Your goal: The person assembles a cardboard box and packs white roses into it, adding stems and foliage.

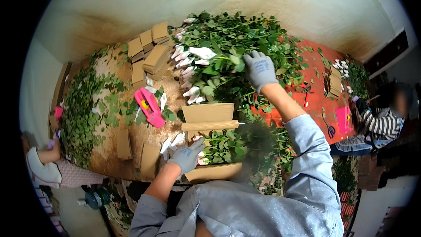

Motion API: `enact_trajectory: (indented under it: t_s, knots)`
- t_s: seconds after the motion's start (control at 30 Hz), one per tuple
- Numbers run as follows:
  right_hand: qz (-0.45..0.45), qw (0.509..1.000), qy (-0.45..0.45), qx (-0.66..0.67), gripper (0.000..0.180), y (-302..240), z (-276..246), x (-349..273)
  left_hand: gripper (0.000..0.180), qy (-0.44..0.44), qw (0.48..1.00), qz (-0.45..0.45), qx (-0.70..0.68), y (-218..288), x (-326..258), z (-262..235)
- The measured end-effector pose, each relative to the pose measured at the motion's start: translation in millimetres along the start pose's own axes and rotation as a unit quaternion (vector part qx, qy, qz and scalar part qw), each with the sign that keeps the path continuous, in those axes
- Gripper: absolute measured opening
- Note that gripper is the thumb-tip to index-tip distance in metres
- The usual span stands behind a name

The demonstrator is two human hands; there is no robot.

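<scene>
My left hand [186, 158], in a grey glove, lies with stretched fingers against pink-white rose heads [202, 160] at the left end of a small leafy bunch. Corrugated cardboard [213, 172] lies along the bunch's near side, and another cardboard piece [208, 112] with a rolled edge is on its far side. My right hand [262, 69], also gloved, reaches over the big pile of rose stems [232, 35]. Its fingers curl down around the stem of a rose with a white sleeve on its head [201, 52]; the fingertips are partly hidden among leaves.
A pink stapler [149, 107] lies left of the pile, near stacked cardboard pieces [155, 58]. Loose leaves [83, 114] cover the table's left. Red-handled pruners [306, 92] and scissors [330, 129] lie on the right. A person [381, 118] works at the right; another person's arm [48, 154] shows at left.
</scene>
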State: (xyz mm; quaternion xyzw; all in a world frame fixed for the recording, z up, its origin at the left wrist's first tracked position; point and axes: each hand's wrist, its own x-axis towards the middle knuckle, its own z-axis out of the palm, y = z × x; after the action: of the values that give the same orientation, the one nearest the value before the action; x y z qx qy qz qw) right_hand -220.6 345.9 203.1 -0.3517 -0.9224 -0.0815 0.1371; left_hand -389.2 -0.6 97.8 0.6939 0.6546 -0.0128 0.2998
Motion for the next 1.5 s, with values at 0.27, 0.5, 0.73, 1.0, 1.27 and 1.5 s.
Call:
enact_trajectory:
  t_s: [0.27,0.5,0.73,1.0,1.27,1.5]
  knots:
    - [0.012,0.969,0.149,0.195,0.025,15.5,-2.2,39.6,0.055,-0.028,0.998,-0.004,-0.053,-1.4,3.1,-1.0]
    - [0.061,0.987,0.062,0.133,0.025,-14.6,-2.6,76.6,0.054,-0.021,0.997,-0.009,-0.069,-7.5,-1.3,10.5]
    - [-0.044,0.997,0.026,0.054,0.025,-13.7,5.1,46.7,0.056,-0.008,0.999,-0.001,-0.053,-9.5,0.9,13.1]
    - [-0.145,0.983,-0.092,0.073,0.034,-75.7,-50.0,-96.8,0.049,-0.014,0.992,-0.03,-0.126,-2.8,-3.1,-3.1]
    - [-0.11,0.971,-0.199,0.075,0.027,-89.6,36.7,-180.8,0.049,-0.033,0.992,-0.044,-0.111,-8.3,2.1,5.6]
    - [-0.076,0.985,-0.141,-0.069,0.018,-114.6,10.8,-182.9,0.049,-0.009,0.993,-0.018,-0.114,-3.4,2.4,-2.0]
